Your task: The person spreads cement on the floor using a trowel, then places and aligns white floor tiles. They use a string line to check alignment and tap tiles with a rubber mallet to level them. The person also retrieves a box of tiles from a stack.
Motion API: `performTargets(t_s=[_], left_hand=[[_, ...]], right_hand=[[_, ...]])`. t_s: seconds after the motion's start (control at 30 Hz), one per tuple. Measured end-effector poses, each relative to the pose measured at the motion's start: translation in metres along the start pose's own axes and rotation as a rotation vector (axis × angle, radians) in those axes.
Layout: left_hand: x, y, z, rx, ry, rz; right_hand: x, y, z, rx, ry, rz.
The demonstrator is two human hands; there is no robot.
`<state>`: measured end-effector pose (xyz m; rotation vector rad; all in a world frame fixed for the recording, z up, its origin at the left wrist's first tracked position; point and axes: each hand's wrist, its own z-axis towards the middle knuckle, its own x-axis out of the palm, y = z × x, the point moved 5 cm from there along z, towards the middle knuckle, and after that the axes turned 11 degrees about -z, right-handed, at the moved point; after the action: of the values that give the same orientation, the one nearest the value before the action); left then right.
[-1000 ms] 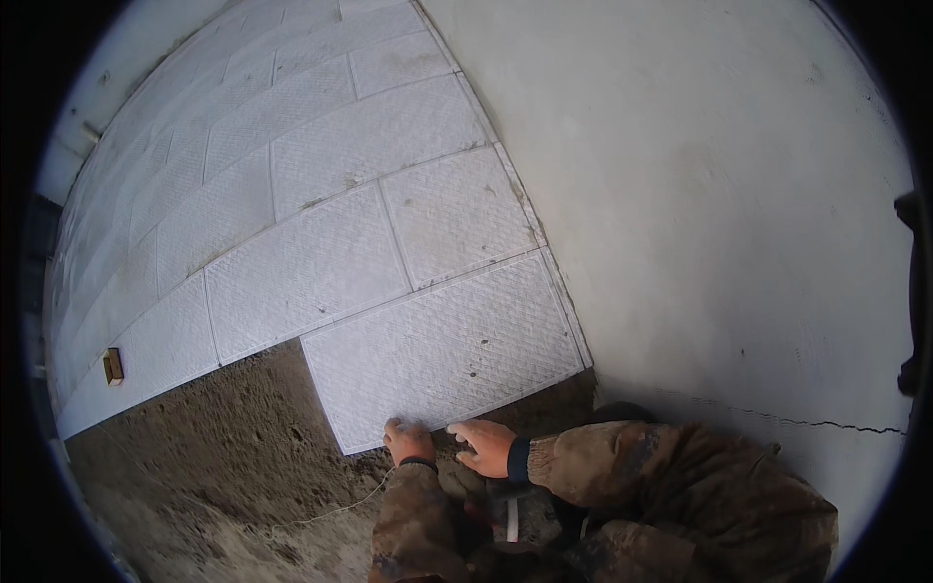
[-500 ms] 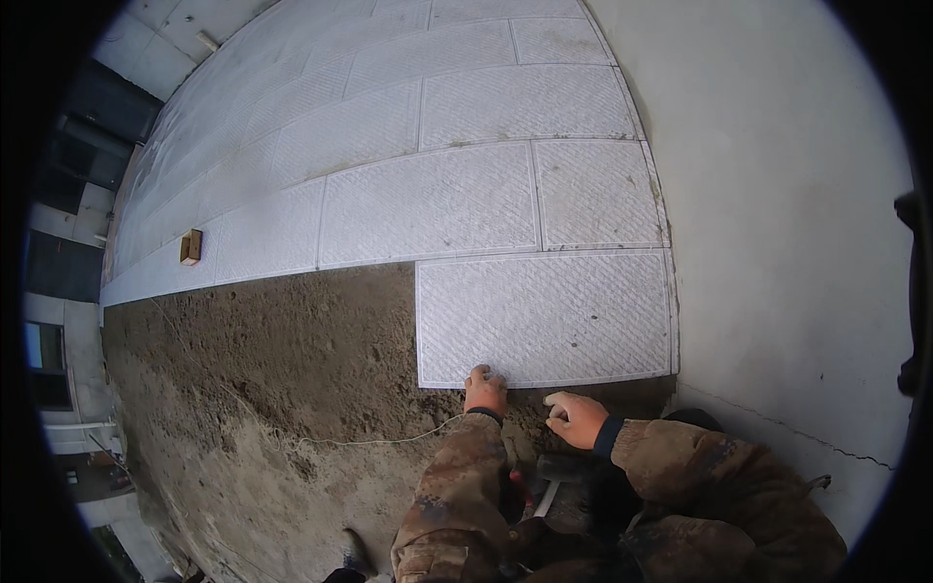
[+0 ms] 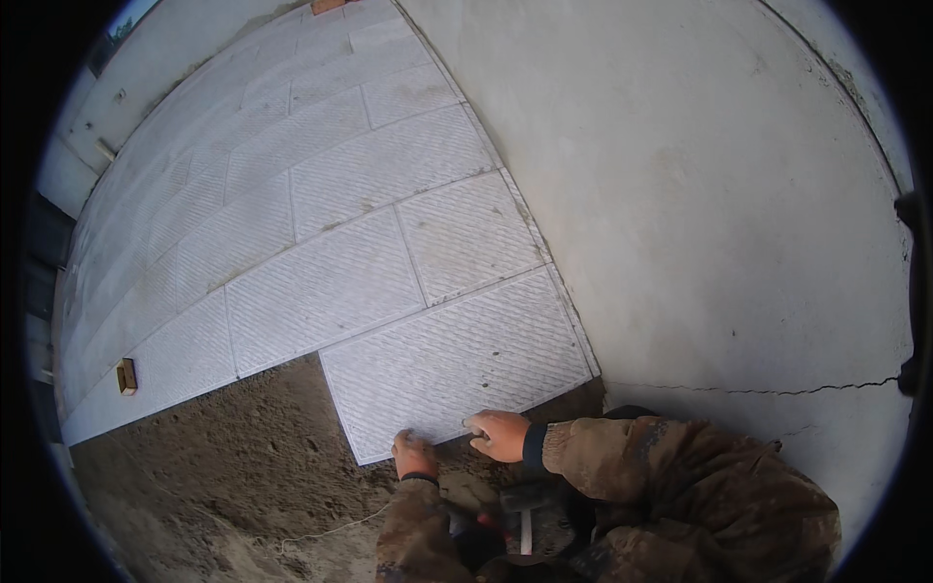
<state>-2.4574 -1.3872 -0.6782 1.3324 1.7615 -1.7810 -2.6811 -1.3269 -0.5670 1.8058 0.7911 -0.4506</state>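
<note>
Slab (image 3: 466, 360), pale and ribbed, its far edge along laid slabs (image 3: 321, 303), its right end beside a wall (image 3: 719, 243). Left hand (image 3: 414, 455): fingertips at the slab's near edge; whether they grip cannot be told. Right hand (image 3: 501, 435): by that same edge, fingers curled, thumb narrowly apart. Brown bedding (image 3: 224, 437) lies left of the slab; a white-handled tool (image 3: 526, 527), on its near side.
</note>
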Motion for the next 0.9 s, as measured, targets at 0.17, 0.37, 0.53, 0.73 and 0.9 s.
performTargets(t_s=[0.17,0.37,0.53,0.73,0.9], left_hand=[[-0.005,-0.009,0.014,0.008,-0.049,-0.014],[0.002,-0.014,0.026,-0.086,-0.108,0.012],[0.016,-0.023,0.033,-0.079,-0.170,-0.013],[0.018,-0.028,0.035,-0.155,-0.094,-0.008],[0.015,-0.034,0.036,-0.177,-0.052,-0.016]], right_hand=[[-0.055,-0.061,0.044,0.220,-0.102,0.057],[-0.148,-0.144,0.101,0.386,-0.444,-0.262],[-0.201,-0.190,0.140,0.478,-0.490,-0.363],[-0.229,-0.222,0.185,0.466,-0.492,-0.398],[-0.231,-0.239,0.202,0.404,-0.588,-0.444]])
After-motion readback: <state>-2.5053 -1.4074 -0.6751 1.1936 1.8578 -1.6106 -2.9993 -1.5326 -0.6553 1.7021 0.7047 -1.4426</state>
